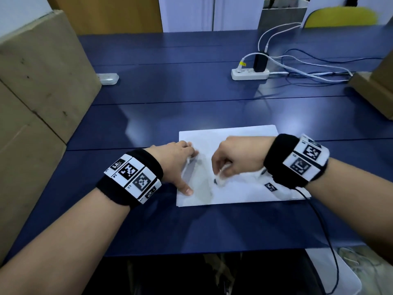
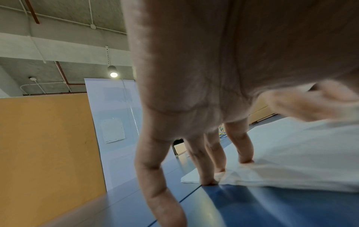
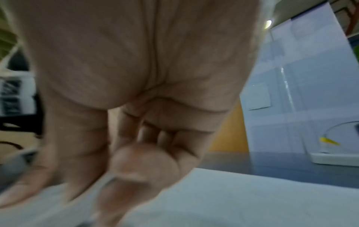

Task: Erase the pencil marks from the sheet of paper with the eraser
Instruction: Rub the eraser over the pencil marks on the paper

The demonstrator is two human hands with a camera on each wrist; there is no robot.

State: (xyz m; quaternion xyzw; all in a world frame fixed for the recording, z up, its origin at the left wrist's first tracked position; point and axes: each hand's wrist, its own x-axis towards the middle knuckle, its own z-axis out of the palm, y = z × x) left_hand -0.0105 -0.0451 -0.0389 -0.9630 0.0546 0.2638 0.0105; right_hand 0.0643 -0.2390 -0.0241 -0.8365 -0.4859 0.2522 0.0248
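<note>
Paper: the flat white sheet of paper (image 1: 234,141) lies on the near part of the dark blue table (image 1: 170,81), in front of the person.
Left hand: the left hand (image 1: 176,162) is spread, with straight fingers (image 2: 246,153) pressing down the left edge of the sheet. The paper wrinkles a little there.
Right hand: the right hand (image 1: 236,156) is curled, pinching a small white eraser (image 1: 222,174) down on the sheet. It is blurred, so I think it is rubbing.
Marks: a small dark pencil mark (image 1: 215,181) shows just left of the eraser.
How far: I think the job is partway done; at least that mark is left.
Head view: shows the whole sheet and both hands.
Left wrist view: shows the fingertips on the wrinkled paper edge.
Right wrist view: too blurry to show the eraser.
</note>
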